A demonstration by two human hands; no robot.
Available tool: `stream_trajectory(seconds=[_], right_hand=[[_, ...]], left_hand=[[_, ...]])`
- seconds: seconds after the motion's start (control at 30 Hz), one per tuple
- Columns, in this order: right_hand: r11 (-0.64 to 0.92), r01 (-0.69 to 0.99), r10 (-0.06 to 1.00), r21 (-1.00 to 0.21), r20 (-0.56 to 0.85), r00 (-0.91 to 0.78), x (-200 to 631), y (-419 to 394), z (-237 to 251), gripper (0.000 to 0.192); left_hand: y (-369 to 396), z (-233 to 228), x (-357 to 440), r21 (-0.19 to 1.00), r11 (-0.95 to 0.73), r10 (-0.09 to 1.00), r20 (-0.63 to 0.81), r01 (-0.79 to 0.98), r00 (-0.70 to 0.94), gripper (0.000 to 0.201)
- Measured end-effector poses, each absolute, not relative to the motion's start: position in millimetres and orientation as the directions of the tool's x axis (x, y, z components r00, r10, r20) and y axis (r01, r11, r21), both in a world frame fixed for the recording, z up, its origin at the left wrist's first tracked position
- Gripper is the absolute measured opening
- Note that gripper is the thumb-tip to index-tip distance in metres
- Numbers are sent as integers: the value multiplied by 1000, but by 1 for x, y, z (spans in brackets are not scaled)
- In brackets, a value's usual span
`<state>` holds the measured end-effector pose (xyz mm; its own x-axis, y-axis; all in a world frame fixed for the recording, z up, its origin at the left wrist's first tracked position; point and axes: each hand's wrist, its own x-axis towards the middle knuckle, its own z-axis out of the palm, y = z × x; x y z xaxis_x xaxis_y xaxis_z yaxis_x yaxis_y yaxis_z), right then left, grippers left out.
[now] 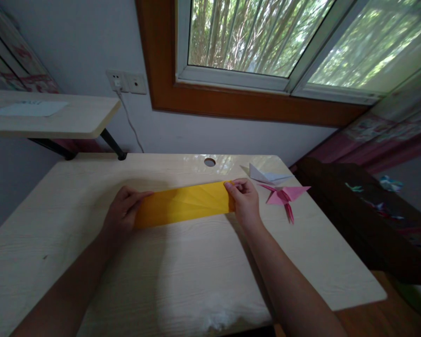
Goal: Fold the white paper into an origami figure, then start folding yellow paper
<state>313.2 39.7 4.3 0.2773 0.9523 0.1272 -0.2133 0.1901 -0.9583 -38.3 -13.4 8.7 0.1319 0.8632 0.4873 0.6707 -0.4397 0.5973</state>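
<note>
Lying flat across the middle of the pale wooden desk (182, 262), a folded strip of yellow origami paper (185, 204) spans the gap between both hands. Left hand (122, 211): closed on the strip's left end, fingers curled over the top edge, thumb side against the paper. Right hand (244, 200): pinching the right end, fingertips (231, 186) at the upper right corner, palm covering the short edge. The strip runs slightly uphill from left to right in view (faint fan-like creases visible on its surface). It lies between the grips, touching both.

Just right of the right hand, apart from it: a pink folded paper figure (284, 196) with thin pointed legs. Behind that, a white folded paper piece (264, 176). A round cable hole (209, 162) sits near the desk's far edge, above the strip.
</note>
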Motion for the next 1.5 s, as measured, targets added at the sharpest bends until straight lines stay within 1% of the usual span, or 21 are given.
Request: stream_trajectory(seconds=[0.23,0.5,0.7,0.8,1.03,1.17,1.5], right_hand=[[208,-196,944,-958,144,298,315,40,5,25],[215,-200,947,-956,154,283,319,42,2,21],[264,-219,944,-940,204,260,321,44,3,26],[285,-230,939,-930,223,263,321,43,5,29],[322,-232,923,-918,250,293,323,41,9,32],[354,-176,901,-918,285,325,322,39,13,32],[437,-106,852,-893,374,365,320,33,18,21]], left_hand=[[-14,5,-42,568,-471,849,501,675,170,34],[-17,10,-40,492,-529,789,586,691,186,36],[-17,10,-41,454,-550,754,631,701,183,37],[-18,9,-42,444,-540,756,629,715,180,37],[-18,6,-44,445,-533,760,625,719,177,35],[-18,8,-43,460,-514,781,600,724,173,33],[-18,9,-41,492,-533,786,590,688,187,35]])
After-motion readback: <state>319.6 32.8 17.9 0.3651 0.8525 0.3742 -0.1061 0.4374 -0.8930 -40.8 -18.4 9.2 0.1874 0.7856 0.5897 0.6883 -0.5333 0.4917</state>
